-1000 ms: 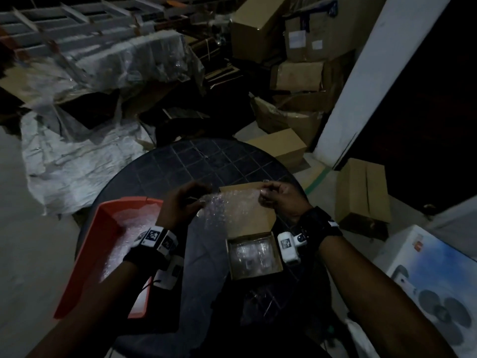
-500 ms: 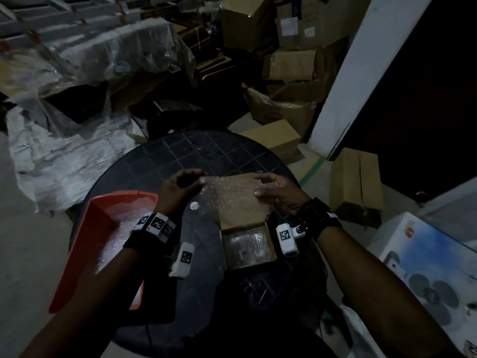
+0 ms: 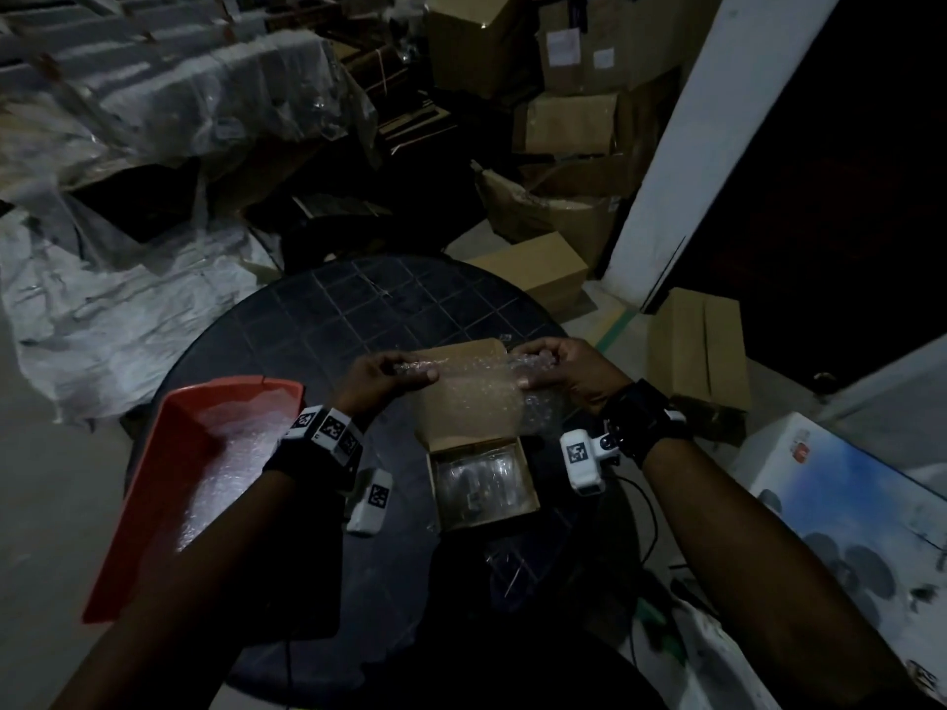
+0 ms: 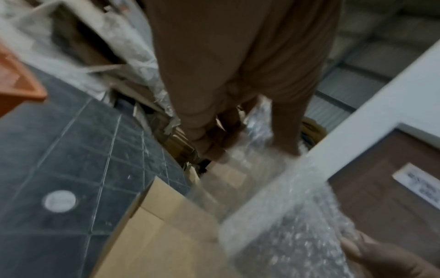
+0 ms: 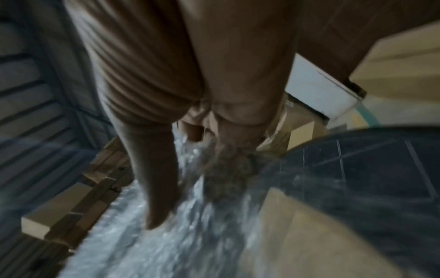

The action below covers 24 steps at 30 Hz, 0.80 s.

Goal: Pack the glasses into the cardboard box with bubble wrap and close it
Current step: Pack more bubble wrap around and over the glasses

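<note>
A small cardboard box [image 3: 533, 497] stands open on the dark round table [image 3: 317, 320], its lid [image 3: 469, 412] tipped back. Glasses [image 3: 479, 479] wrapped in clear film lie inside it. A sheet of bubble wrap [image 3: 476, 386] is stretched above the lid between both hands. My left hand [image 3: 389, 374] pinches its left edge, thumb on top. My right hand [image 3: 558, 368] grips the bunched right edge. The left wrist view shows the bubble wrap [image 4: 285, 216] over the box lid [image 4: 161, 225]. Blurred bubble wrap [image 5: 190, 216] fills the right wrist view under the fingers [image 5: 157, 188].
An orange tray [image 3: 153, 484] holding more bubble wrap sits on the table's left side. Cardboard boxes [image 3: 697, 345] and plastic sheeting [image 3: 128, 320] crowd the floor behind and to the right. A printed white carton [image 3: 845, 499] stands at the right.
Both hands have spread the bubble wrap wider and flatter over the open lid; the right hand now bunches its edge. The camera has tilted slightly.
</note>
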Each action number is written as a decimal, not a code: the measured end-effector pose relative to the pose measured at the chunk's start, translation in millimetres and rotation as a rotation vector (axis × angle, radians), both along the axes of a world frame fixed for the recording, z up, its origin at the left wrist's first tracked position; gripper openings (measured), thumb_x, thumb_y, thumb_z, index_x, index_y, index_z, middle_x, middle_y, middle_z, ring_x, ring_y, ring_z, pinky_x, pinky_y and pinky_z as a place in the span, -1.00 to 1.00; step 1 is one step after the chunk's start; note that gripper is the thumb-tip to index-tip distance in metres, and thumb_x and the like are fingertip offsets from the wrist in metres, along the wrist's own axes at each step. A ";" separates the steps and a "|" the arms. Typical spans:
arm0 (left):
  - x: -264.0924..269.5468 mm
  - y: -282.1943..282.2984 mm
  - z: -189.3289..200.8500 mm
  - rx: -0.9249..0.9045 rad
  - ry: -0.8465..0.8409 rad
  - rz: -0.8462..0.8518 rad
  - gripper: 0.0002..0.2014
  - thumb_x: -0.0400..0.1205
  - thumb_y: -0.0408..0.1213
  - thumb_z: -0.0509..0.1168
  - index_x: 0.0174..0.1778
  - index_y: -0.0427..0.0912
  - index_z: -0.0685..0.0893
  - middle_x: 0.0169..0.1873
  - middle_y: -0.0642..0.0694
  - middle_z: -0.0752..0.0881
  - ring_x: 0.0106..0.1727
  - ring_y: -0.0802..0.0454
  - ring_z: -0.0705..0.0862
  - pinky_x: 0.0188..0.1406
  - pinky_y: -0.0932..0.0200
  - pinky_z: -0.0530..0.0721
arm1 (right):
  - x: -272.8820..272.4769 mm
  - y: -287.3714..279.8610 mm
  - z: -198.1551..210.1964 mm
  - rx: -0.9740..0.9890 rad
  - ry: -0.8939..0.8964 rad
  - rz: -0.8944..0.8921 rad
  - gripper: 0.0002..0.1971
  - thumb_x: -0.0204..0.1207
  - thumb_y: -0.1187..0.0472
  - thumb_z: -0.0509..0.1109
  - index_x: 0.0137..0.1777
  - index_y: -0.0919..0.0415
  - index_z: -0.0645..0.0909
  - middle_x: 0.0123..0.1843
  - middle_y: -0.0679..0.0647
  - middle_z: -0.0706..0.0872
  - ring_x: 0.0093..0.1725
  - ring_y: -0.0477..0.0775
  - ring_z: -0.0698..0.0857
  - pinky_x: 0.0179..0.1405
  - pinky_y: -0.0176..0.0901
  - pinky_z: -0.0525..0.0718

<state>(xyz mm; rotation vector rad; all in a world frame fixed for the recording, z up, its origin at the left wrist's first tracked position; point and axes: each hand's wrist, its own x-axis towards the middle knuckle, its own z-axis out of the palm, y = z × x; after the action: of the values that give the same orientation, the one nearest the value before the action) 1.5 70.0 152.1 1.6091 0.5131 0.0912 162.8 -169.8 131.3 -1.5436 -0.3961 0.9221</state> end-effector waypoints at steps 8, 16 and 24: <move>-0.9 -1.8 -5.5 -0.417 -0.061 -0.102 -0.39 0.37 -0.05 0.58 0.20 -0.40 0.65 0.00 -0.25 0.78 -0.03 -0.09 0.77 -0.01 0.08 0.75 | -8.4 4.1 4.0 0.130 0.139 -0.061 -0.72 0.49 0.29 0.45 0.16 0.40 0.69 -0.03 0.23 0.83 -0.07 0.13 0.80 0.03 0.01 0.75; -7.7 -13.0 -8.4 -0.352 0.056 0.026 -0.69 0.40 -0.37 0.56 0.04 -0.23 0.70 -0.06 -0.15 0.75 0.04 -0.04 0.73 0.06 -0.02 0.71 | -19.5 10.0 10.9 0.061 0.181 0.043 -0.47 0.46 0.27 0.52 0.40 0.37 0.47 -0.06 0.18 0.84 -0.15 0.07 0.82 -0.06 -0.01 0.77; -14.4 -5.0 -4.5 -0.255 0.050 0.055 -0.73 0.47 -0.56 0.45 0.09 -0.47 0.70 -0.28 -0.08 0.83 -0.28 0.14 0.78 -0.38 0.37 0.67 | -19.5 11.8 3.7 0.068 0.130 -0.028 -0.48 0.44 0.47 0.51 0.41 0.42 0.52 0.25 0.42 0.71 0.21 0.34 0.69 0.27 0.23 0.64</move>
<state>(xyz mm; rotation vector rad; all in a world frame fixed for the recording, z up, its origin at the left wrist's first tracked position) -12.9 65.0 147.6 1.3516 0.5833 0.0257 143.3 -157.9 135.0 -1.4159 -0.3097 0.9717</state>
